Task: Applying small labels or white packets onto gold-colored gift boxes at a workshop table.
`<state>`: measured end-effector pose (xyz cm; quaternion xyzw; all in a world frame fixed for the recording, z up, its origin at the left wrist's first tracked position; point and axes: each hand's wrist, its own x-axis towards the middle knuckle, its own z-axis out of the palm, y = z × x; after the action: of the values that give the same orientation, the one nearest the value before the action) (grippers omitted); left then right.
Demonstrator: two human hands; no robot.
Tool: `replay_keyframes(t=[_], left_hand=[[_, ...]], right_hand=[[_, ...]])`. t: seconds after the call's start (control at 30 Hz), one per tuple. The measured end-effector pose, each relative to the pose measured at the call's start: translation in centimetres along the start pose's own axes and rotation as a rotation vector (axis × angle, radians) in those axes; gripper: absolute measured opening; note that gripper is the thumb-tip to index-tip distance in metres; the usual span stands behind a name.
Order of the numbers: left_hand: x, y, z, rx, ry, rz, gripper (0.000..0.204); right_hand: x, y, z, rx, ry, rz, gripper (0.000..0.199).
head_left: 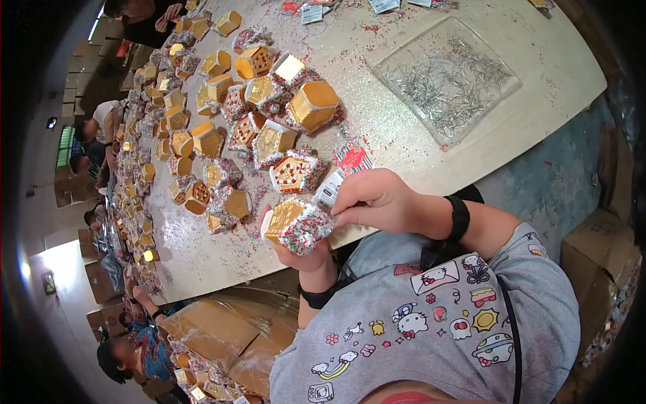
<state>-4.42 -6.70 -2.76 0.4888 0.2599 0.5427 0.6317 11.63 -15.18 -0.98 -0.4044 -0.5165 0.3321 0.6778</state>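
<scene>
My left hand [308, 258] is closed round a small house ornament [284, 221] with golden walls and a roof of white, red and green beads. The beaded side is turned toward my right hand [378, 196]. That hand's thumb and forefinger are pinched together right beside the roof, and whatever lies between them is too small to make out. A white printed tag [329, 189] shows just behind the pinching fingers; whether it hangs from the ornament I cannot tell. Another house ornament with a red-dotted front [293, 172] sits on the table just beyond my left hand.
Many similar ornaments [207, 138] cover the left of the white table [404, 168]. A clear shallow tray [444, 138] of thin silver metal pieces lies at the right. A red and striped card [354, 157] is near my right hand. Co-workers [138, 347] and cardboard boxes [222, 323] are on the left.
</scene>
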Motion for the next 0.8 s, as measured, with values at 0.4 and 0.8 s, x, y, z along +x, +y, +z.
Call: replay_keyframes(t=[0.4, 0.8], left_hand=[[-0.1, -0.3, -0.3, -0.045, -0.058, 0.017, 0.066], [5.8, 3.8, -2.2, 0.481, -0.381, 0.173, 0.062]], right_hand=[[-0.4, 0.5, 0.3, 0.084, 0.087, 0.116, 0.01], [-0.2, -0.3, -0.3, 0.283, 0.226, 0.335, 0.012]])
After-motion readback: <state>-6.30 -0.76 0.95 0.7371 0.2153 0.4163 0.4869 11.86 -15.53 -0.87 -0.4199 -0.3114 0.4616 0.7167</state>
